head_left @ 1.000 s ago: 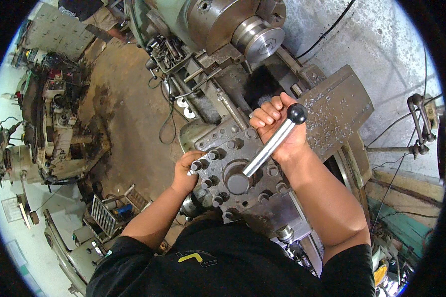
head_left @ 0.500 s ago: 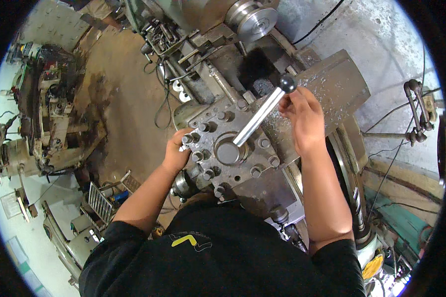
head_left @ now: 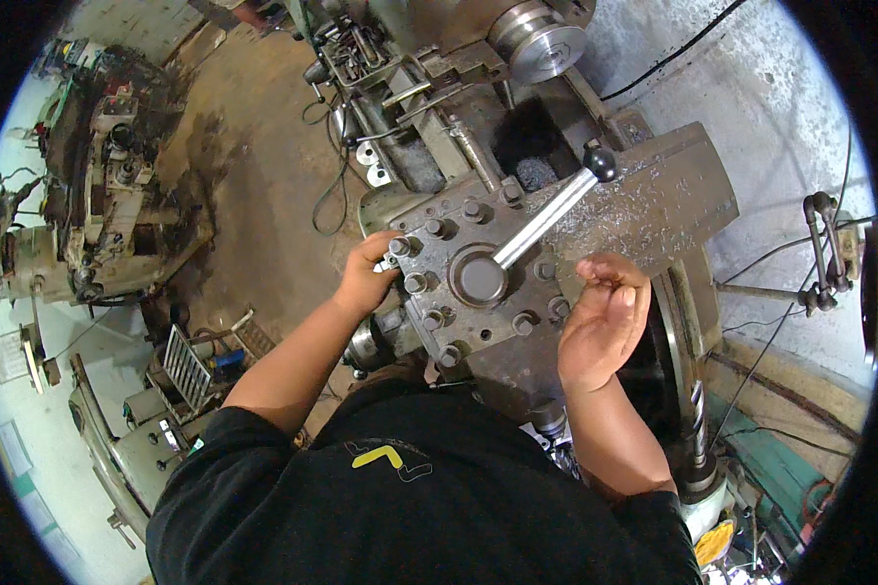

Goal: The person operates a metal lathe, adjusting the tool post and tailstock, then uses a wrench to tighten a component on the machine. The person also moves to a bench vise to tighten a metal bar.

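Fingers of left hand (head_left: pixel 366 278) curled around the left-edge corner of the square tool post (head_left: pixel 483 283), thumb side by a clamp bolt (head_left: pixel 400 247) at about 10 o'clock of the post's centre hub (head_left: pixel 480 278); grasping, knuckles up. Right hand (head_left: pixel 603 322) off the lever, fingers loosely curled inward, nothing visibly held, hovering at 3 to 4 o'clock of the hub, just beside the post's right edge. Lever handle (head_left: pixel 546 216), bright metal bar, runs from the hub toward 1 o'clock, ending in a black ball knob (head_left: pixel 600 161); no hand on it. Tool post sits mid-frame on the lathe carriage, ring of bolt heads around its top face. Metal chips (head_left: pixel 615 210) scattered on the flat steel plate (head_left: pixel 673 195) at 2 o'clock of the post. Lathe chuck (head_left: pixel 541 44) at 12 o'clock, top of frame. Another machine (head_left: pixel 107 195) at 9 o'clock across the dirty floor. Drill bit (head_left: pixel 696 419) standing upright at 4 o'clock, near right forearm. Black sleeves and shirt fill lower frame.
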The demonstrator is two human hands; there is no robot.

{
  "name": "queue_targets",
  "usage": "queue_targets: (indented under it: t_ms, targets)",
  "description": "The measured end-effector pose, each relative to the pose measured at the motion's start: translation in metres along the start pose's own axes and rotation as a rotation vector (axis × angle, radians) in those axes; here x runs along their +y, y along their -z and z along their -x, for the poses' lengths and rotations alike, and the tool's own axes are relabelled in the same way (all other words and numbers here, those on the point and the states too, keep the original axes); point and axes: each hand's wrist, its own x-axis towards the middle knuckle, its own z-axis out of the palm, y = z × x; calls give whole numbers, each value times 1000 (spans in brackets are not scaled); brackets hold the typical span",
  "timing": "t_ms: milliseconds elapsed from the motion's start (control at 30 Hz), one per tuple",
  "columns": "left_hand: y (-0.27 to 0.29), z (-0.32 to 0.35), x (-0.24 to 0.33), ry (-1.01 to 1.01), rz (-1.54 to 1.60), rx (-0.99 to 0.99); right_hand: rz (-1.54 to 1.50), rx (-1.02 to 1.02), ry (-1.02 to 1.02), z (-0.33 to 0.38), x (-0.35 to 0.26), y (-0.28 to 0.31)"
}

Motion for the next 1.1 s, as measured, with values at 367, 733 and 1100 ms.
queue_targets:
  t_ms: [367, 733, 1100]
  targets:
    - [-7, 1, -6, -101, -3, 55, 109, 46, -221, 0, 0, -11]
    - [-7, -1, -7, -79, 37, 35, 101, 64, -259, 0, 3, -11]
    - [-10, 0, -5, -100, 68, 63, 31, 63, -253, 0, 5, -9]
